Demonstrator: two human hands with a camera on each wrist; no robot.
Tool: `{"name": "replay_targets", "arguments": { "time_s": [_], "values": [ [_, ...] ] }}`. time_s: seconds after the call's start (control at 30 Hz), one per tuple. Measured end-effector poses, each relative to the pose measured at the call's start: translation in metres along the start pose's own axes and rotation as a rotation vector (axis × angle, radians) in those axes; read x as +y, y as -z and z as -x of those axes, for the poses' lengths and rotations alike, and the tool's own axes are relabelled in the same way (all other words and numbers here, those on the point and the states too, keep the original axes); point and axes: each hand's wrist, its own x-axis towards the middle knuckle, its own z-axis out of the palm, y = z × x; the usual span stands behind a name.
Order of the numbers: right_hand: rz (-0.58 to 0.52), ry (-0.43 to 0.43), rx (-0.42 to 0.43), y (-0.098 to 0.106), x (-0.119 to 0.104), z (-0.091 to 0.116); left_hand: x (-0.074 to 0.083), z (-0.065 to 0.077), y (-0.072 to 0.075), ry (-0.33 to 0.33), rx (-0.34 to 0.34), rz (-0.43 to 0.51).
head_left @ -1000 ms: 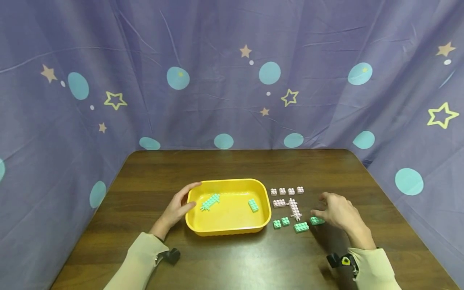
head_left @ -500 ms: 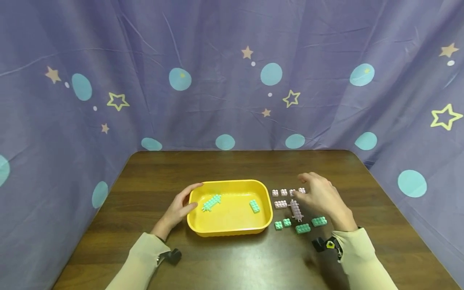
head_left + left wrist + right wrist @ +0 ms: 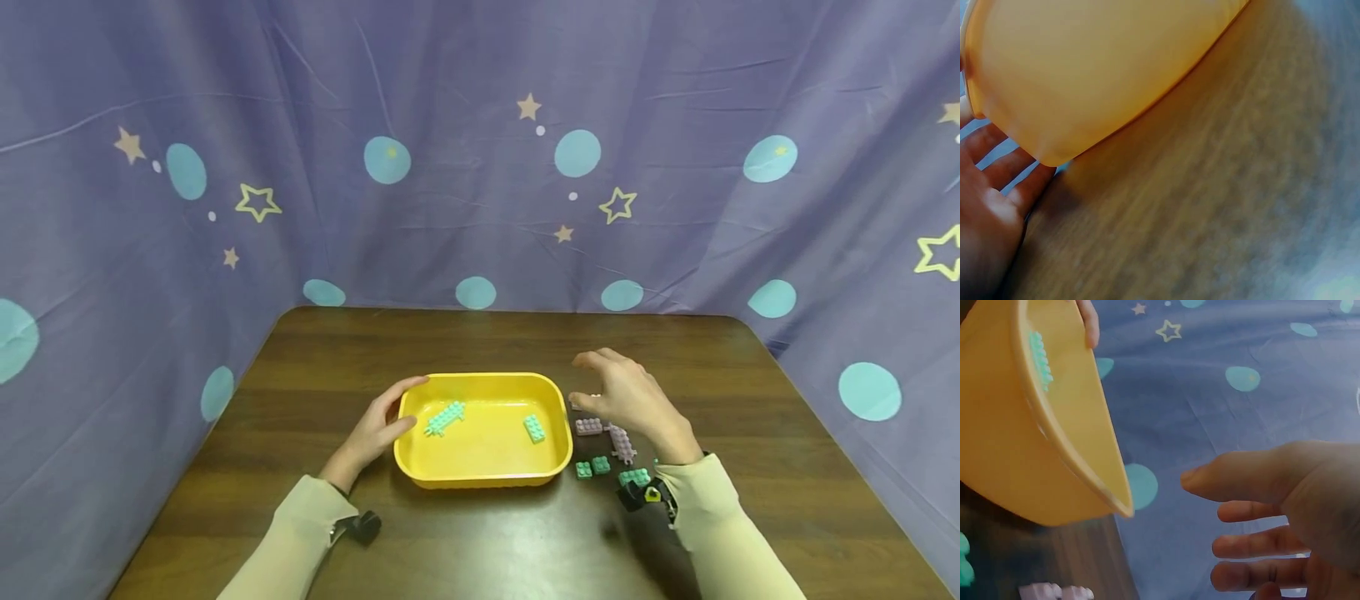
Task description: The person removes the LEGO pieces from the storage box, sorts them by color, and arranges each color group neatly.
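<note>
My left hand (image 3: 371, 433) holds the left end of a yellow tray (image 3: 483, 479), thumb over the rim, fingers along the outer wall. Inside the tray lie a long green building-block base piece (image 3: 446, 418) and a green brick (image 3: 534, 429). Just off the tray's right end hovers my right hand (image 3: 630, 402), thumb and fingers spread apart and holding nothing, as the right wrist view confirms. Below it on the table are a pink brick (image 3: 588, 427) and a long pink base piece (image 3: 621, 444). The hand mostly hides the small pink bricks behind.
Two small green bricks, one nearer the tray (image 3: 583, 471) and one beside it (image 3: 601, 465), lie by the tray's right front corner. Another green brick (image 3: 634, 477) is partly behind the right wrist camera. A patterned curtain (image 3: 465, 167) hangs beyond the wooden table (image 3: 480, 550).
My right hand has left the green brick at the right and moved left and away from me, over the pink bricks towards the tray. The left hand keeps its hold. The head view shifts slightly.
</note>
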Motion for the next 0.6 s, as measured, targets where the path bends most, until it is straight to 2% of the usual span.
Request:
{"name": "replay_targets", "arguments": {
  "time_s": [0.33, 0.47, 0.6],
  "values": [
    [0.033, 0.099, -0.104, -0.023, -0.015, -0.013, 0.003, -0.001, 0.0, 0.014, 0.005, -0.005],
    [0.023, 0.122, -0.164, -0.031, -0.026, -0.016, 0.003, -0.002, 0.0, 0.011, 0.01, -0.006],
    [0.01, 0.183, -0.212, -0.038, -0.035, -0.02, 0.002, -0.001, 0.0, 0.01, 0.016, 0.001]
  ]
}}
